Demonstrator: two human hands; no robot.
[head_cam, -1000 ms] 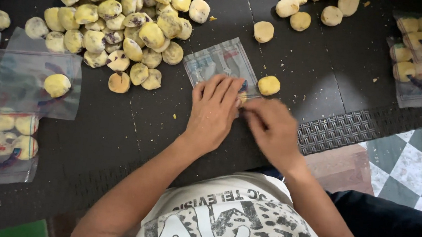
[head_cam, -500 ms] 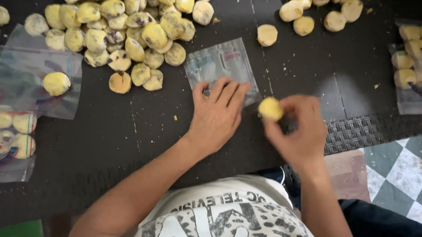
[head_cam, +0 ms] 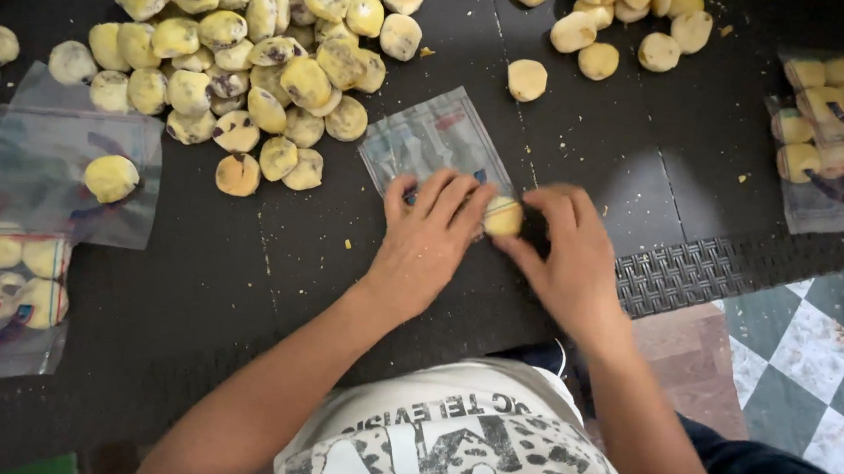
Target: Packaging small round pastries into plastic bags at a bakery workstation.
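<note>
Both hands meet at the near edge of a clear plastic bag (head_cam: 436, 146) lying flat on the dark mat (head_cam: 238, 283). Right hand (head_cam: 571, 259) pinches a yellow cookie (head_cam: 503, 216) w/ thumb & fingertips at the bag's mouth. Left hand (head_cam: 429, 243), fingers spread, presses the bag down. Big cookie pile (head_cam: 257, 43) sits upper left, well apart.

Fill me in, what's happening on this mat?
A person kneels at a dark mat. The left hand presses on a clear plastic bag while the right hand pinches a yellow cookie at the bag's near edge. A heap of loose cookies lies beyond, and filled bags sit at both sides.
</note>
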